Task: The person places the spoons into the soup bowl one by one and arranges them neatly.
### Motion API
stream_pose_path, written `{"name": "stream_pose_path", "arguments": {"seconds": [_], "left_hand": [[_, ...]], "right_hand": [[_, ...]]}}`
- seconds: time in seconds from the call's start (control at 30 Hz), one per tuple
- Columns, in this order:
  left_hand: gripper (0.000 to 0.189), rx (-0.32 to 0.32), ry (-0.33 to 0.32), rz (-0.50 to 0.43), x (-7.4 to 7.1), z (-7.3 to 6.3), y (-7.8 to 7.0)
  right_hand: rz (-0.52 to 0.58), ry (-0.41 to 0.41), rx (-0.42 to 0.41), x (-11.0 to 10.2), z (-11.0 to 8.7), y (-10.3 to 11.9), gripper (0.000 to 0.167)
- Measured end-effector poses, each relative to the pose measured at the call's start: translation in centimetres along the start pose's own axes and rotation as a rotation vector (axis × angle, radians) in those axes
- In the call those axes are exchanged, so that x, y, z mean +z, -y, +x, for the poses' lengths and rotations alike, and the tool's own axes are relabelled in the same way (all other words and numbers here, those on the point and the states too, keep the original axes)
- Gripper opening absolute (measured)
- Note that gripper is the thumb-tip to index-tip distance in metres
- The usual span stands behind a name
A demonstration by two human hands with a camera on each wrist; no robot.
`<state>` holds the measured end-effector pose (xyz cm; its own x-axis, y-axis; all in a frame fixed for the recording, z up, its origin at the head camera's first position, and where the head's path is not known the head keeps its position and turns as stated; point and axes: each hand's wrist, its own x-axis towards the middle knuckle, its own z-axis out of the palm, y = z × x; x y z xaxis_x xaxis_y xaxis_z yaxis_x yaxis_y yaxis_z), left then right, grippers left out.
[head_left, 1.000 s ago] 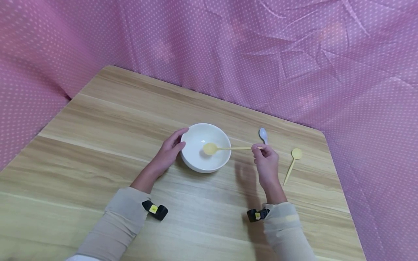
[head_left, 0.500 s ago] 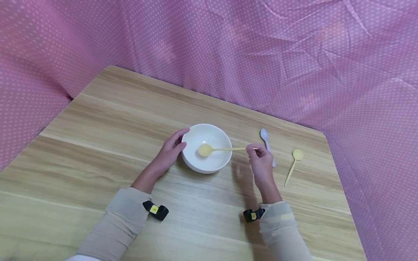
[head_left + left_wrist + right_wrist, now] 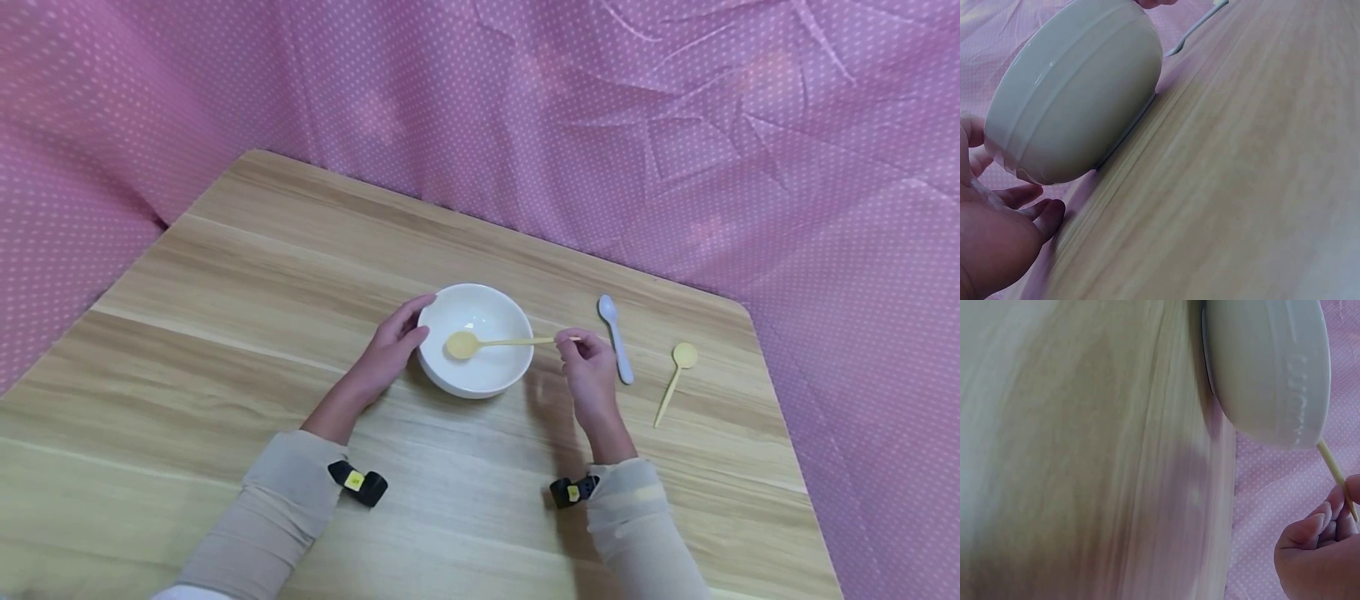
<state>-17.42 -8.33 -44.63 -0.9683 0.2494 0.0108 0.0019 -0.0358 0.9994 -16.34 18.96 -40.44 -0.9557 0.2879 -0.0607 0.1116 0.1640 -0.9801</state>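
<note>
A white bowl (image 3: 487, 307) stands upright on the wooden table. My left hand (image 3: 382, 354) holds its left side, thumb and fingers at the rim; in the left wrist view other fingertips (image 3: 1052, 215) sit low beside the bowl's outer wall (image 3: 1085, 94). Between thumb and fingers, my right hand (image 3: 591, 371) pinches the handle end of a yellow spoon (image 3: 462, 344). The spoon lies across the bowl's right rim, its round head over the bowl's inside. From the right wrist, only part of the handle (image 3: 1330, 461) shows past the bowl.
Right of my right hand a pale blue-grey spoon (image 3: 615, 337) lies on the table (image 3: 300, 275). Another yellow spoon (image 3: 682, 356) rests farther right. A pink dotted cloth (image 3: 480, 125) hangs behind the table and along its sides.
My right hand has moved left with the yellow spoon, bringing its head farther across the bowl. The blue-grey spoon's handle has come into view. My left hand and the bowl stay put.
</note>
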Motion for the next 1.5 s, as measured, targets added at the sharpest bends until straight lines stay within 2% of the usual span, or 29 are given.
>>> {"name": "stream_pose_path", "arguments": {"seconds": [0.4, 1.0, 1.5], "left_hand": [[0.048, 0.007, -0.006, 0.005, 0.1, 0.0, 0.0], [0.047, -0.012, 0.005, 0.004, 0.0, -0.1, -0.1], [0.047, -0.007, 0.0, 0.009, 0.0, -0.1, -0.2]], "right_hand": [[-0.056, 0.012, 0.011, 1.0, 0.0, -0.2, 0.014], [-0.016, 0.046, 0.002, 1.7, -0.2, -0.4, 0.013], [-0.036, 0.057, 0.015, 1.6, -0.1, -0.3, 0.015]]}}
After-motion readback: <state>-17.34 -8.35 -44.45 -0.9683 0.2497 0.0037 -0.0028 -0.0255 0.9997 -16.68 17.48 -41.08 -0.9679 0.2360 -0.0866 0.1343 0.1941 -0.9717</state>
